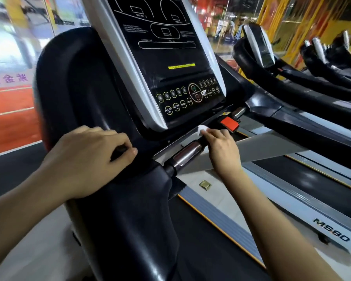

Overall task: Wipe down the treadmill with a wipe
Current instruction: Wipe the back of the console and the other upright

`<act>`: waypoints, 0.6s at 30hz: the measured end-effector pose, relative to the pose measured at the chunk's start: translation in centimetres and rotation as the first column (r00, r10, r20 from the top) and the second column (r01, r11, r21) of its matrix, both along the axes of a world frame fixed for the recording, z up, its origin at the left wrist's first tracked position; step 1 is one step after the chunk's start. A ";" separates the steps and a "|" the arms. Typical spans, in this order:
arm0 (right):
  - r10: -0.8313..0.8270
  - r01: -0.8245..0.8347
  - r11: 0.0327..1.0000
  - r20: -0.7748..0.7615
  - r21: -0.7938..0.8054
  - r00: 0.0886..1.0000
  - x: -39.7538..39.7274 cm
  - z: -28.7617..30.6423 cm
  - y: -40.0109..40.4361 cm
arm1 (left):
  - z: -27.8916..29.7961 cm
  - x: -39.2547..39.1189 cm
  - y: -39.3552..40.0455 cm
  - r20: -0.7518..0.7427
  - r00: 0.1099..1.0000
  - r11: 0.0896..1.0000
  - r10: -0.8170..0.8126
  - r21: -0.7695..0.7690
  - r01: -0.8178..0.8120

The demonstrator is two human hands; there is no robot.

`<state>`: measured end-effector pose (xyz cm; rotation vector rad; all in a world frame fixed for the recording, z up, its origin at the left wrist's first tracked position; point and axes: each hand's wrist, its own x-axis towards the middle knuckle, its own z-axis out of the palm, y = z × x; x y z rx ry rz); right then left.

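The treadmill's black console panel (166, 63) with round buttons fills the upper middle, framed in silver. My left hand (89, 157) grips the black padded left handle (75, 94), fingers curled over its edge. My right hand (221, 147) pinches a small white wipe (202, 129) and holds it against the front crossbar, just right of the metal pulse-sensor grip (187, 154) and left of the red safety key (229, 122). Most of the wipe is hidden under my fingers.
The black running belt (304, 179) and grey side rails lie below right. Further treadmills (292, 78) stand in a row to the right. A small gold square (205, 184) sits on the grey deck cover. An orange floor lies at left.
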<state>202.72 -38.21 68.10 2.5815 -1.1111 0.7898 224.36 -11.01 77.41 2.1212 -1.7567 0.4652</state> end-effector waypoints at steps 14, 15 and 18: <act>-0.002 -0.098 0.978 0.476 0.185 0.879 -2.0 0.4 -0.2 | 0.0 -0.2 0.0 -0.064 0.992 0.994 0.107 0.003 -0.107; -0.038 -0.052 0.982 0.465 0.181 0.884 -1.6 0.2 -0.6 | 0.1 -0.2 0.0 -0.074 0.991 0.994 0.108 0.003 -0.108; -0.066 -0.047 0.974 0.474 0.221 0.878 0.4 -1.2 1.3 | 0.2 -0.2 0.2 -0.104 0.990 0.995 0.100 0.006 -0.099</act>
